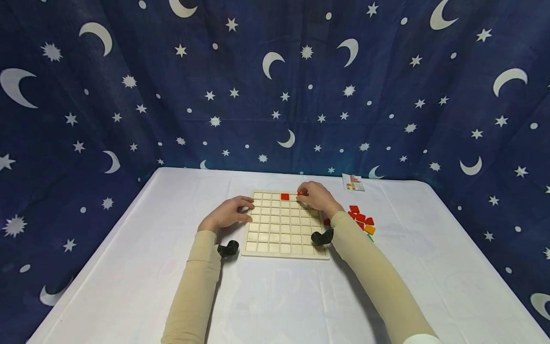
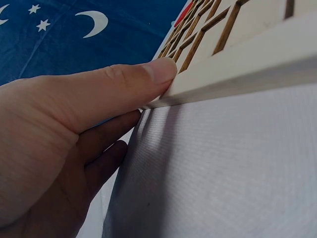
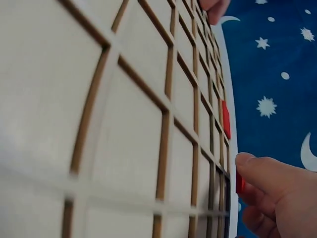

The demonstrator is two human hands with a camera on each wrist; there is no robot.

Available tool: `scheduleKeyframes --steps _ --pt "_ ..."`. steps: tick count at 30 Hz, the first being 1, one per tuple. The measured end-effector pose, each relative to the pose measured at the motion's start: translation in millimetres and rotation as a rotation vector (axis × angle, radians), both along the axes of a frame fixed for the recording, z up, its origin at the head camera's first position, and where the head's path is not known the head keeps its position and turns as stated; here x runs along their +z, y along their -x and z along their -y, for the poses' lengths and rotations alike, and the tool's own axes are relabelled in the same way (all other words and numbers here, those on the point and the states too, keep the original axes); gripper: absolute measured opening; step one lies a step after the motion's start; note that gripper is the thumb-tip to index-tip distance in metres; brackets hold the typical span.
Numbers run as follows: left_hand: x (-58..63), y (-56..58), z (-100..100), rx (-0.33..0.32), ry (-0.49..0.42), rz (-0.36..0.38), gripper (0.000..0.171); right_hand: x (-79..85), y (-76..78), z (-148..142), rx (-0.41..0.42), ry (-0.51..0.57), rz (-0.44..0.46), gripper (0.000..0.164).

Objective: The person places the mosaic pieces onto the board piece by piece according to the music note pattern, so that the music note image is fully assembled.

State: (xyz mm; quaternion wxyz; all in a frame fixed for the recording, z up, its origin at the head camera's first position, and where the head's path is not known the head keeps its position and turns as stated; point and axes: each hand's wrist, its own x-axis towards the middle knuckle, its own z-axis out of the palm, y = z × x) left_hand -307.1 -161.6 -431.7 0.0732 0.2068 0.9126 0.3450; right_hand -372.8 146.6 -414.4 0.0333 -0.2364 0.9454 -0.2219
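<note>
A pale wooden grid board (image 1: 275,236) lies on the white-covered table. One red square tile (image 1: 285,197) sits in a cell of its far row. My right hand (image 1: 315,195) is over the far edge, to the right of that tile, and pinches another red tile (image 3: 240,183) between thumb and fingers. Most of this tile is hidden by the fingers, so its full shape does not show. My left hand (image 1: 227,212) rests at the board's left edge. In the left wrist view its thumb (image 2: 161,72) touches the rim, with the other fingers lower beside it.
Several loose red tiles (image 1: 361,218), an orange tile (image 1: 369,230) and a partly hidden green tile (image 1: 370,237) lie right of the board, by my right forearm. A printed pattern card (image 1: 353,182) lies at the table's back edge. A dark blue moon-and-star cloth (image 1: 240,129) hangs behind.
</note>
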Motion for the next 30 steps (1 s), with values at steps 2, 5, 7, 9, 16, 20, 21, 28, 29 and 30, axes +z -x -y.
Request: scheduleKeyframes --steps 2,5,7,9,16,20,21,28,29,30 --pt "0.2 -0.4 -1 0.0 -0.002 -0.002 0.043 -1.0 1.1 4 0.009 0.001 0.007 0.029" --pt "0.3 -0.5 -2 -0.004 -0.004 -0.009 0.043 -1.5 2.3 8 0.014 -0.004 0.026 0.029" --pt "0.5 -0.3 -2 -0.005 -0.001 -0.011 0.043 -1.8 2.6 9 0.013 -0.012 0.032 0.027" --pt "0.9 0.1 -1 -0.005 -0.001 -0.014 0.043 -1.9 3.1 9 0.01 -0.015 0.03 0.024" --pt "1.4 1.1 0 -0.015 -0.002 -0.023 0.042 -3.2 4.8 11 0.011 -0.004 0.016 0.019" --pt "1.9 -0.1 1 -0.013 -0.003 -0.019 0.042 -4.7 5.7 14 0.02 0.0 0.014 0.019" --pt "2.0 -0.3 1 -0.013 -0.004 -0.017 0.043 -4.8 5.7 14 0.021 0.0 0.015 0.019" --pt "1.1 -0.3 0 -0.014 -0.01 -0.016 0.042 -3.3 2.3 19 0.008 -0.003 0.007 0.02" --pt "0.9 -0.4 0 -0.013 -0.01 -0.017 0.042 -3.1 2.0 19 0.007 -0.001 0.006 0.02" --pt "0.8 -0.5 0 -0.012 -0.01 -0.017 0.042 -3.0 1.8 19 0.006 0.0 0.005 0.02"
